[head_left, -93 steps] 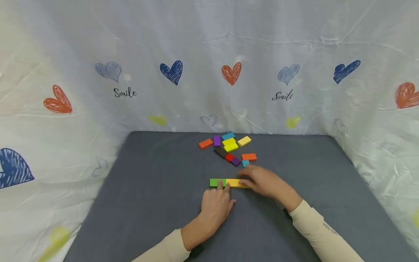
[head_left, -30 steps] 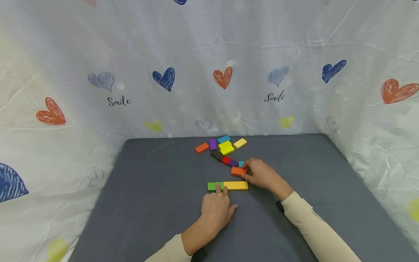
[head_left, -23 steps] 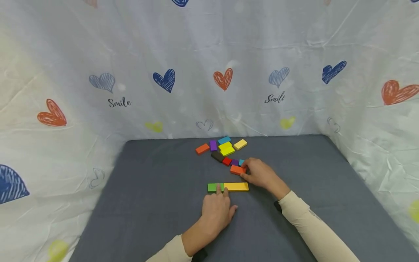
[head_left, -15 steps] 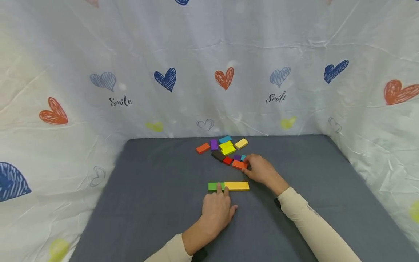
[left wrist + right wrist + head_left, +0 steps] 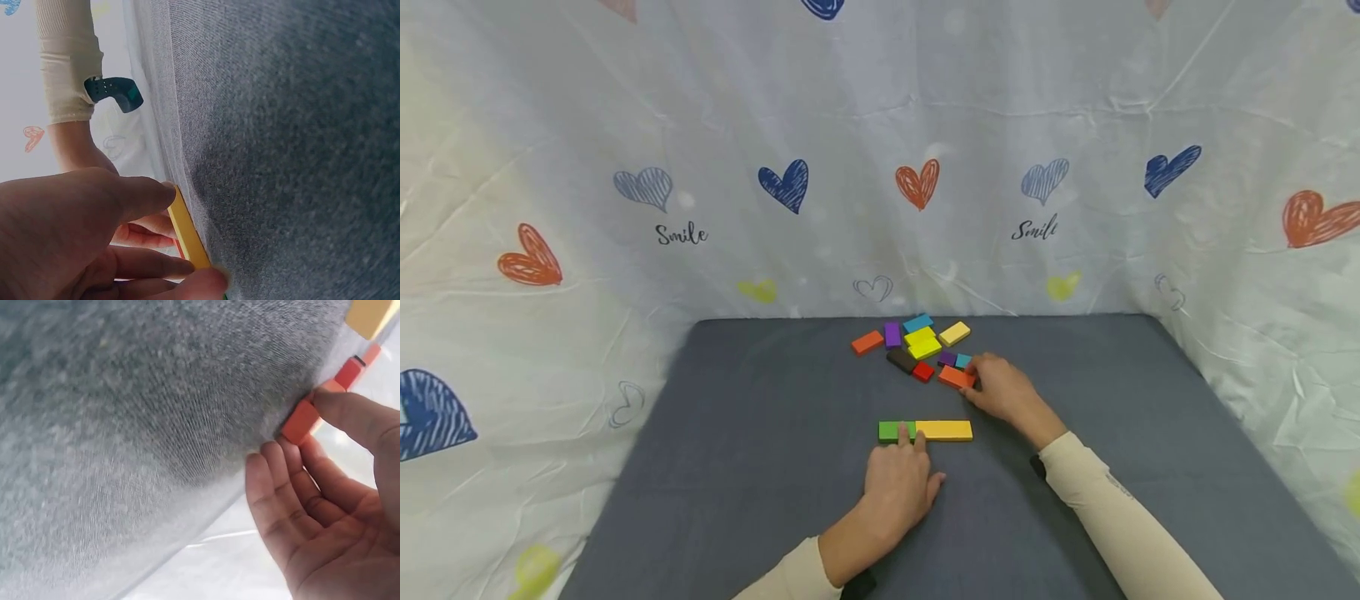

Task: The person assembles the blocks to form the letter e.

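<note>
My left hand [image 5: 895,487] holds two fingers out straight, their tips resting on a green block [image 5: 887,431] and a longer yellow-orange block [image 5: 951,430], which lie end to end in a row. Beyond that row, my right hand [image 5: 1006,390] pinches an orange block [image 5: 953,377] between thumb and fingers, low at the tabletop. In the right wrist view the thumb lies against one side of this orange block [image 5: 300,424]. Just behind it sit a small light-blue block [image 5: 962,361] and a small purple block [image 5: 947,358]. A red block [image 5: 922,372] lies to the left.
Farther back lie a black block [image 5: 901,360], bright yellow blocks [image 5: 922,343], a pale yellow block [image 5: 955,334], a blue block [image 5: 917,323], a taller purple block [image 5: 892,335] and another orange block [image 5: 867,342]. A white curtain [image 5: 842,242] with hearts surrounds the grey tabletop [image 5: 760,433].
My right hand has drawn the orange block in front of the light-blue one, then shifted it back and slightly right. The small purple block has separated from the red one. My left hand stays put.
</note>
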Demonstrator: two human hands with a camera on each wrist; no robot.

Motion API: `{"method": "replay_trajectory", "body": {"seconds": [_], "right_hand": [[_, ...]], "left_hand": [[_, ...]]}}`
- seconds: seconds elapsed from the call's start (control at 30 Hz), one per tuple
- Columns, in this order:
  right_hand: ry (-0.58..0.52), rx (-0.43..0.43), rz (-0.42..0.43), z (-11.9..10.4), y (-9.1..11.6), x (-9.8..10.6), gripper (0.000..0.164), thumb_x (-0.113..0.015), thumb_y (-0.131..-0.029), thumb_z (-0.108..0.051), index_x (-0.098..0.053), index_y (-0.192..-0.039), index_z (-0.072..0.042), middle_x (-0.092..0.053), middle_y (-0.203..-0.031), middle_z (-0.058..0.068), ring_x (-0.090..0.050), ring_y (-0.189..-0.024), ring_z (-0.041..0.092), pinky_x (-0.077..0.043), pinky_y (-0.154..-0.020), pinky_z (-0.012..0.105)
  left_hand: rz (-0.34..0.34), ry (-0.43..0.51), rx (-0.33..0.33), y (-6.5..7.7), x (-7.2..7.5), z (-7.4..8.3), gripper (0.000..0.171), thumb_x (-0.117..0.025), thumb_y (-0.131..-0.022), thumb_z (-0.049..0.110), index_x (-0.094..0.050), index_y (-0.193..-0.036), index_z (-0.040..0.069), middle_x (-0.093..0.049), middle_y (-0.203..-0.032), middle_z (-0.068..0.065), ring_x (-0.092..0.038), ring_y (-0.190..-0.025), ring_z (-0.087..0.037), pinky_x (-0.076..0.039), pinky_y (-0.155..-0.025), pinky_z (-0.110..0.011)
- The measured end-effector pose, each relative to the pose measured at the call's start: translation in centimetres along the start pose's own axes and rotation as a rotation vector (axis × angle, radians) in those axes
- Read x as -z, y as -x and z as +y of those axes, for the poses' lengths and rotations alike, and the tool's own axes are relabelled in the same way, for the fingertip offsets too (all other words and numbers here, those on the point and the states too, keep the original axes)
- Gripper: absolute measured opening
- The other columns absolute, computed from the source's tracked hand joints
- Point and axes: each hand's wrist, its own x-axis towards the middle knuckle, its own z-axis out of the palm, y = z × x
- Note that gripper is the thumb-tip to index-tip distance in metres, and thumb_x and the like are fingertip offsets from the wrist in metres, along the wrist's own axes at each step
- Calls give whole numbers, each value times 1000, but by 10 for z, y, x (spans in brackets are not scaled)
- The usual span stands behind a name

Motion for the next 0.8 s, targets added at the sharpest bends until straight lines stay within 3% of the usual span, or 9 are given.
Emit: {"method": "replay_trajectory", "body": {"seconds": [0.3,0.53,0.8], "right_hand": [[4,-5,-69,-3,17,9,37,-83,-94,-28,-74,-121,-5,-68,-109,9,-65,-89,22,-58,-83,47],[-18,10,-44,-7,25,9,32,-78,-98,-29,-76,-121,-5,-71,-110,11,-67,-93,25,-57,-84,50],[-44,-16,-47,-8,28,8,29,-80,-97,-28,-78,-115,-7,-70,-101,6,-63,-82,19,-56,-77,45]], "left_hand": [[60,-50,4,2,-3,2,75,-59,-98,70,-61,-151,17,-61,-151,-8,-62,-58,-17,-52,-55,-29],[24,-24,-5,0,-1,1,74,-58,-99,69,-61,-151,16,-61,-152,-9,-71,-71,-18,-56,-60,-31],[16,-26,1,0,0,1,74,-57,-100,69,-60,-152,17,-60,-152,-8,-67,-66,-17,-53,-57,-30]]}}
